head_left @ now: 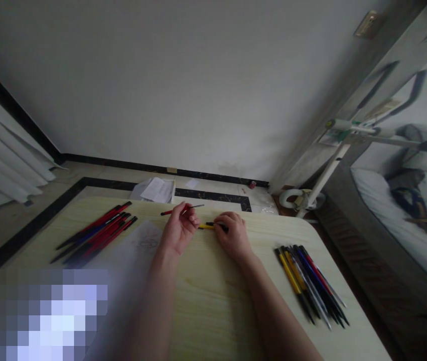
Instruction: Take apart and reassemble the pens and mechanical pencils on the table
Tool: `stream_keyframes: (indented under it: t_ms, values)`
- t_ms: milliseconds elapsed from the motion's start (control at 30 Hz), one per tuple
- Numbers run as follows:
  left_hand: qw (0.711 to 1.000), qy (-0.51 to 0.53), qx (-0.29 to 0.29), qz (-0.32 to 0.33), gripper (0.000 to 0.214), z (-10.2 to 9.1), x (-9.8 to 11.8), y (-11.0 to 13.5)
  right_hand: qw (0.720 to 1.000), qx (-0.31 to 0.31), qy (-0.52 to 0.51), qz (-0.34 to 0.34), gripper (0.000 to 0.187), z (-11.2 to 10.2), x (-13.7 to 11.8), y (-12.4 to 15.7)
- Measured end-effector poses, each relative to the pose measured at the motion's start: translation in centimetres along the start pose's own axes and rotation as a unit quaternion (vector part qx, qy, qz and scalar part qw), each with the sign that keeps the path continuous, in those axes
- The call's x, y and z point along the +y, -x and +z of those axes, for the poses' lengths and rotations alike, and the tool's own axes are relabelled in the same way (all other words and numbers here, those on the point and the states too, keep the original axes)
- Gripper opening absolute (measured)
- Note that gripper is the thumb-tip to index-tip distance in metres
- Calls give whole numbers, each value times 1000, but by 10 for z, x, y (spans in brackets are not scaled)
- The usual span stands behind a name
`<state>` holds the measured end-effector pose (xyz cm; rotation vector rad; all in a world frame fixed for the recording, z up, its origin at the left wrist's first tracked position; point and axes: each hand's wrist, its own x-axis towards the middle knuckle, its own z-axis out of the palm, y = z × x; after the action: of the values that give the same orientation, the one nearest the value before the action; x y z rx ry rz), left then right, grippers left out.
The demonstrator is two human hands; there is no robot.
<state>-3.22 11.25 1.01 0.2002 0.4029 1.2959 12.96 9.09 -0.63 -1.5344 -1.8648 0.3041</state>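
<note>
My left hand (179, 230) is closed around a slim red and black pen (165, 213), whose thin dark end sticks out past the fingers on the right. Beside it, over the far part of the table, my right hand (235, 234) curls down onto a yellow pen (206, 227) with black parts. The yellow pen points left toward my left fingertips; whether they touch it I cannot tell. Part of it is hidden under my right fingers. A bunch of red, black and blue pens (100, 228) lies on the left. Yellow, silver, blue and red pens (307, 276) lie on the right.
The pale wooden table (205, 301) has a rounded far right corner. A scribbled sheet of paper (138, 250) lies left of my left forearm. Past the far edge, a box with papers (156, 189) stands on the floor. A white metal frame (328, 173) rises at the right.
</note>
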Motion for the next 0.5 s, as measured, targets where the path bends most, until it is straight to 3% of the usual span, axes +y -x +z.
stream_keyframes:
  t_ms: [500]
  values:
    - [1000,7,3,1,9,0,1,1,995,-51,-79,-16,9,-6,6,-4]
